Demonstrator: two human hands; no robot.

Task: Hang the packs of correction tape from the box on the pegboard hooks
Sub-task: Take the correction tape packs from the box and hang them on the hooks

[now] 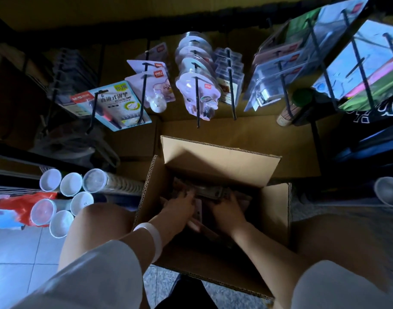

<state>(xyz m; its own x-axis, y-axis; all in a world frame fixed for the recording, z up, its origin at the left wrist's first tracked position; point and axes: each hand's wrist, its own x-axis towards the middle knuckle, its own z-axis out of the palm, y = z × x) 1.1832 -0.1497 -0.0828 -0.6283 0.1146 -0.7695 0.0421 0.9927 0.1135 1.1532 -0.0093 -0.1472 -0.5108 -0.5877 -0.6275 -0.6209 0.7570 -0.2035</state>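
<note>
Both your hands are down inside the open cardboard box [278, 210] on the floor between your knees. Your left hand [180, 202] and right hand [226, 208] reach into the packs of correction tape [210, 191] lying in the box's dim interior; whether the fingers are curled round a pack cannot be told in the shadow. Beyond the box, pegboard hooks [197, 103] carry hanging blister packs [196, 92]. Plastic tubes [68, 184] stand at your left.

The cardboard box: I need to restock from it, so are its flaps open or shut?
Open. The cardboard box has its far flap standing up, and both hands reach inside among the packs.
</note>
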